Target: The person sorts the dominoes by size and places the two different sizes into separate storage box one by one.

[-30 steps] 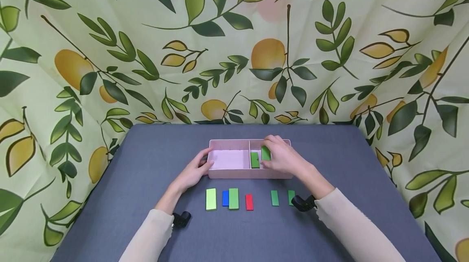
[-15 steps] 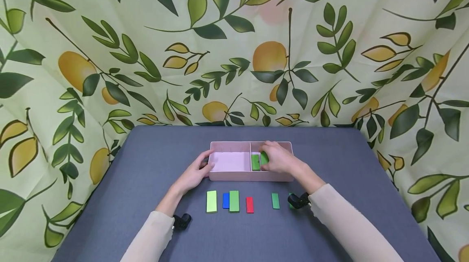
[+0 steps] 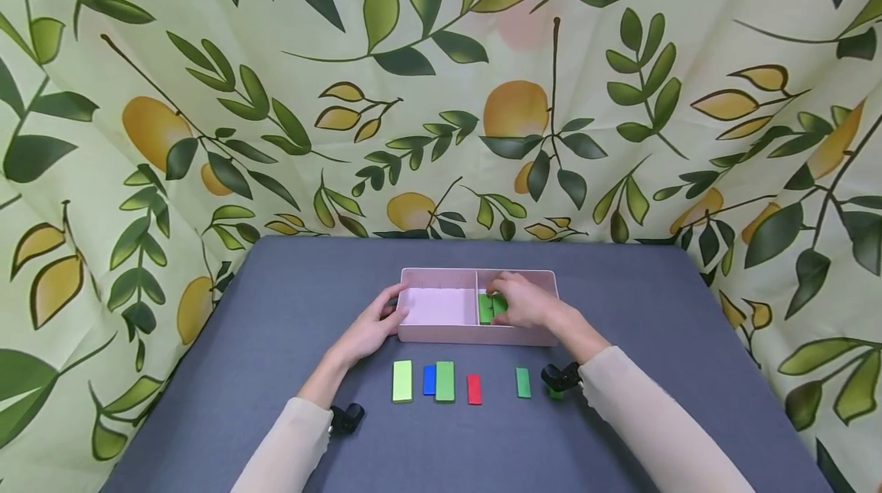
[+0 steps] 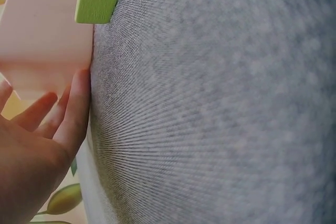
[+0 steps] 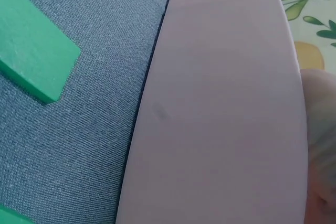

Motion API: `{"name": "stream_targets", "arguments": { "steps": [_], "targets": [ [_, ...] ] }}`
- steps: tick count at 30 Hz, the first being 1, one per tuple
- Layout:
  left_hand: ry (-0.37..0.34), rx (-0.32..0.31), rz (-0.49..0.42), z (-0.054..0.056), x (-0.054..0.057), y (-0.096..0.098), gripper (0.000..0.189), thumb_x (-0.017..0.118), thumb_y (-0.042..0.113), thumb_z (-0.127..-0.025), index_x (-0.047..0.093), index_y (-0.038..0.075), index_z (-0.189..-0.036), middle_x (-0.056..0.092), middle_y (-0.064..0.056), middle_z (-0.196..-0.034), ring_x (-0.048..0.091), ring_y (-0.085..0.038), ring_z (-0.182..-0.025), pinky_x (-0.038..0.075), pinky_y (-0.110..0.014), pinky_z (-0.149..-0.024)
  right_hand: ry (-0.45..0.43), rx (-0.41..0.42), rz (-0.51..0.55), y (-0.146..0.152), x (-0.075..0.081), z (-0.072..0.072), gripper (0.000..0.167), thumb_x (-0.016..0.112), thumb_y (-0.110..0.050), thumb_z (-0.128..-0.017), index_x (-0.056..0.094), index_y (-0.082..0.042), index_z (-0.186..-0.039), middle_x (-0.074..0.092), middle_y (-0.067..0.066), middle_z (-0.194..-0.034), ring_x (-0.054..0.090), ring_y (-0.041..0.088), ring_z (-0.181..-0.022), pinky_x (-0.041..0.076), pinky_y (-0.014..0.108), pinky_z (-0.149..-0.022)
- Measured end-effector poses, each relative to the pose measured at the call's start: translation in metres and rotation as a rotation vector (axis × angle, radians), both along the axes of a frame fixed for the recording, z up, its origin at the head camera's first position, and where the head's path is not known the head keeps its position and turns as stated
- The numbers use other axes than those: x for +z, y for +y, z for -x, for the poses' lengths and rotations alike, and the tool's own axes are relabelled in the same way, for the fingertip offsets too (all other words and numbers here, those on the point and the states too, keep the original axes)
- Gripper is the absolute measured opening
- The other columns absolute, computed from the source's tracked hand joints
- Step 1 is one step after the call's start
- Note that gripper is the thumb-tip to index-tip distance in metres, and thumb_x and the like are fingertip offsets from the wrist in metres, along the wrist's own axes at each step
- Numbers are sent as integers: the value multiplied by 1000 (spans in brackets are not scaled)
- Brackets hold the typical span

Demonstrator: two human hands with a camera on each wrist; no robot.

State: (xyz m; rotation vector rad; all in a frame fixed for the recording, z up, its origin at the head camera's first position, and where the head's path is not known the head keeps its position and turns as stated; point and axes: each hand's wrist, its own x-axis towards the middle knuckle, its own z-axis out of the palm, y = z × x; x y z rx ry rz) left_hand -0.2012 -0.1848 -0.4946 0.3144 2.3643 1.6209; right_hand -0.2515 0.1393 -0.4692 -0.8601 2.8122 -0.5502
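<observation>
A pink two-compartment box (image 3: 475, 335) stands on the table. My left hand (image 3: 367, 331) rests against its left end, with fingers fairly straight on the wall in the left wrist view. My right hand (image 3: 529, 303) reaches down into the right compartment and pinches a green block (image 3: 499, 302) between thumb and fingers. Just left of it, by the divider, lies another green block (image 3: 485, 309). The right hand covers part of the held block. In the right wrist view the box's front wall (image 5: 215, 103) hides most of that hand.
Before the box, a row of blocks lies on the grey cloth: light green (image 3: 403, 381), blue (image 3: 429, 380), green (image 3: 445, 382), red (image 3: 474, 390) and small green (image 3: 524, 383). Another green block (image 3: 556, 394) is partly behind the right wrist camera (image 3: 561, 377). A leaf-patterned curtain (image 3: 441, 95) hangs behind.
My right hand has lowered the green block into the right compartment, beside the other one, and shifted slightly left. The left hand has stayed on the box's end. The head view has shifted a little.
</observation>
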Motion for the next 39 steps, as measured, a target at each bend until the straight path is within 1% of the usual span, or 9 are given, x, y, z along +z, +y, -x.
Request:
{"name": "stream_targets", "arguments": {
  "steps": [5, 11, 19, 28, 29, 32, 34, 36, 39],
  "targets": [
    [2, 0, 2, 1, -1, 0, 54, 55, 27, -107, 37, 18, -157, 31, -16, -161, 44, -37, -137, 51, -46, -101, 78, -4, -9, 1, 4, -4, 47, 86, -27, -82, 70, -5, -120, 64, 9, -121, 57, 27, -113, 50, 45, -96],
    [-7, -6, 9, 1, 0, 0, 57, 56, 29, -106, 36, 19, -158, 30, -15, -162, 44, -37, -138, 51, -44, -101, 204, -3, -19, 0, 16, -11, 42, 83, -31, -83, 73, -7, -116, 66, 6, -113, 60, 25, -102, 55, 44, -82],
    [-19, -3, 24, 2, 0, 0, 57, 56, 30, -106, 35, 19, -158, 30, -13, -162, 43, -36, -139, 50, -45, -102, 258, 15, 11, -3, 33, -24, 37, 80, -30, -85, 73, -7, -114, 67, 5, -108, 61, 24, -99, 54, 42, -79],
    [-17, -6, 17, 3, 0, 0, 58, 54, 24, -107, 32, 15, -159, 26, -19, -163, 42, -40, -139, 50, -48, -102, 340, 51, 36, -8, 45, -41, 34, 80, -29, -85, 75, -7, -110, 70, 5, -108, 64, 25, -101, 55, 42, -85],
    [-23, -4, 18, 3, 0, 1, 58, 54, 23, -107, 31, 14, -160, 25, -20, -163, 41, -41, -139, 50, -48, -102, 352, 57, 38, -9, 46, -43, 33, 81, -29, -85, 75, -7, -109, 70, 5, -108, 64, 25, -101, 55, 42, -86],
    [-25, -3, 13, -4, 14, 5, 57, 53, 18, -107, 30, 10, -159, 25, -23, -163, 40, -44, -139, 50, -49, -102, 370, 68, 43, -12, 47, -50, 32, 80, -29, -85, 75, -7, -108, 70, 4, -107, 64, 24, -104, 55, 42, -89],
    [-27, -6, 16, -4, 15, 5, 57, 52, 17, -107, 30, 8, -159, 24, -24, -163, 40, -44, -139, 50, -49, -102, 389, 81, 53, -13, 46, -55, 31, 79, -28, -86, 75, -7, -108, 69, 4, -106, 64, 24, -103, 55, 42, -89],
    [-15, -10, 18, -5, 14, 5, 57, 54, 20, -107, 31, 10, -159, 25, -23, -162, 41, -43, -139, 50, -48, -102, 411, 95, 59, -15, 45, -59, 29, 78, -27, -87, 76, -7, -107, 69, 3, -105, 63, 22, -100, 55, 40, -87],
    [-13, -7, 24, 2, 0, 1, 58, 56, 25, -107, 33, 15, -159, 27, -19, -163, 42, -40, -139, 50, -47, -102, 459, 128, 69, -17, 42, -64, 26, 78, -24, -86, 75, -8, -106, 69, 3, -102, 62, 20, -94, 56, 37, -82]
  ]
}}
